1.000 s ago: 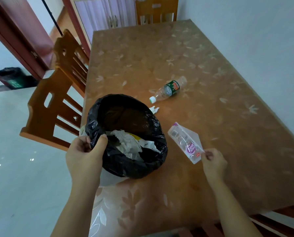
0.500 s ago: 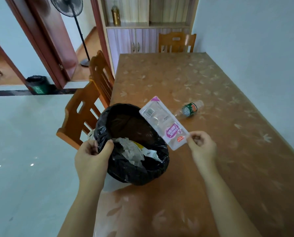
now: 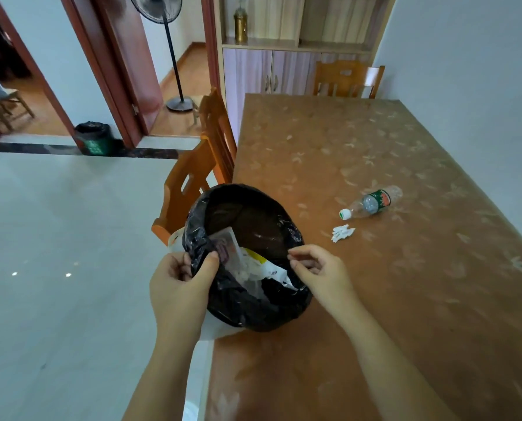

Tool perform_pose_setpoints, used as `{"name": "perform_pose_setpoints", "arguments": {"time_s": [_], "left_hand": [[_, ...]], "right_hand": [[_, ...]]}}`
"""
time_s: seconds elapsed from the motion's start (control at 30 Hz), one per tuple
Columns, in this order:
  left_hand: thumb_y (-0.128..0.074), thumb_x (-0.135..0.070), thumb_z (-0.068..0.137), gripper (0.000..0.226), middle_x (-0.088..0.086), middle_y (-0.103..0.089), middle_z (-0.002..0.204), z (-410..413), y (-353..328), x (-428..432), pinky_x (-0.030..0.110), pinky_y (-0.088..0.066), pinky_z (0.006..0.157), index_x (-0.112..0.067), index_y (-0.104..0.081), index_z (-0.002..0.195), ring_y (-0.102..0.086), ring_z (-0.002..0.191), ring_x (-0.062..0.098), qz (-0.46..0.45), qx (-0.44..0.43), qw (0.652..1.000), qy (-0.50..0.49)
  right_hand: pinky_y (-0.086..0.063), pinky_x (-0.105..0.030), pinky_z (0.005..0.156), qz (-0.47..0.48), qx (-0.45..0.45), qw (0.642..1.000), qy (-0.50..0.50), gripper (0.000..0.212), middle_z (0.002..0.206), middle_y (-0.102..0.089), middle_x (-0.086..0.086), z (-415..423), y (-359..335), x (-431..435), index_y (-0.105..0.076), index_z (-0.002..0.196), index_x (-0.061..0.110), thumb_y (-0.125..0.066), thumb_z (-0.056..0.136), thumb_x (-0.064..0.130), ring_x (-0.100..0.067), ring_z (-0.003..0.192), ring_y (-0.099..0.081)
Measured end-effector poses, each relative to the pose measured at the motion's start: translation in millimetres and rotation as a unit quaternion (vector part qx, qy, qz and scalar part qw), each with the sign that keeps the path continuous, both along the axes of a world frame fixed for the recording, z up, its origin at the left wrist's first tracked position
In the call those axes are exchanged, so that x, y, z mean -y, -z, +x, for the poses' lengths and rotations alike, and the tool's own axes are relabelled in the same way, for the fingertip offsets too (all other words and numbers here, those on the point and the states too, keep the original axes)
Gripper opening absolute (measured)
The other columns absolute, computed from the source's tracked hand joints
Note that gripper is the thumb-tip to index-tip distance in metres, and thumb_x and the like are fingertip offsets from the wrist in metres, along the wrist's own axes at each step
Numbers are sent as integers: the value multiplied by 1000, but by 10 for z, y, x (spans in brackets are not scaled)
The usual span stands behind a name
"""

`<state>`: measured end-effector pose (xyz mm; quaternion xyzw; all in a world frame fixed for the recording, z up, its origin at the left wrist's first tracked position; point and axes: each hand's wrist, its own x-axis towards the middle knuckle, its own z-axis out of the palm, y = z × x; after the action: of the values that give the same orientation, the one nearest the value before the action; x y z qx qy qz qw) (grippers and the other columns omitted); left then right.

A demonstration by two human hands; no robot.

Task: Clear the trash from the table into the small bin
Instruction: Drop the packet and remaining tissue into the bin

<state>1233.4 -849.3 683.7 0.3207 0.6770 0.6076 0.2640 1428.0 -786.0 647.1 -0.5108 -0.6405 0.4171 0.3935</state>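
The small bin (image 3: 253, 311), lined with a black bag, stands at the table's near left edge. My left hand (image 3: 179, 287) grips its near left rim. A clear plastic packet with a pink label (image 3: 224, 246) lies inside the bin against the left wall, on crumpled white paper. My right hand (image 3: 320, 273) hovers over the bin's right rim, fingers loosely curled, holding nothing. An empty clear bottle with a green label (image 3: 372, 203) lies on its side on the table (image 3: 420, 299). A small crumpled white scrap (image 3: 342, 233) lies just in front of the bottle.
Two wooden chairs (image 3: 199, 174) stand at the table's left side, another at the far end (image 3: 346, 79). A grey wall runs along the right. A cabinet (image 3: 265, 74), a standing fan (image 3: 174, 56) and a second black-lined bin (image 3: 93, 138) on the floor are further back.
My right hand carried the plastic packet from the table over the bin and let it go; the packet now lies inside. My left hand has kept its hold on the rim.
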Motion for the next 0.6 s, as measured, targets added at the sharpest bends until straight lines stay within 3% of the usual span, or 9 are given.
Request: {"name": "perform_pose_setpoints", "arguments": {"time_s": [0.1, 0.27, 0.43, 0.6], "left_hand": [[-68, -49, 55, 55, 22, -48, 69, -31, 54, -79, 57, -48, 69, -1, -50, 74, -50, 66, 38, 1, 3, 1000, 23], [-67, -48, 59, 53, 34, -53, 79, 67, 75, -249, 63, -49, 74, 0, -51, 77, -55, 79, 48, -4, -4, 999, 48], [-67, -46, 62, 50, 32, -52, 78, 240, 23, -540, 61, -50, 68, 0, -51, 77, -54, 78, 48, -5, -42, 998, 52], [-66, -51, 61, 55, 32, -53, 78, 485, -36, -870, 62, -50, 68, -1, -47, 74, -54, 77, 47, -12, -79, 996, 42]], "right_hand": [[-48, -9, 64, -6, -7, 997, 81, 25, 83, -68, 10, 181, 115, -11, -62, 81, 35, -63, 81, 10, 2, 72, -62], [-44, -3, 54, -45, -7, 982, 184, 15, 76, -64, 12, 589, 328, -135, -64, 85, 24, -62, 81, 10, 0, 68, -59], [-44, -15, 62, -81, 0, 970, 229, 13, 80, -62, 8, 895, 541, -562, -63, 93, 16, -60, 82, 8, -4, 75, -57], [-40, -14, 62, -117, -1, 959, 259, 14, 87, -61, -1, 1189, 810, -1126, -62, 96, 7, -59, 82, 5, -14, 80, -57]]}}
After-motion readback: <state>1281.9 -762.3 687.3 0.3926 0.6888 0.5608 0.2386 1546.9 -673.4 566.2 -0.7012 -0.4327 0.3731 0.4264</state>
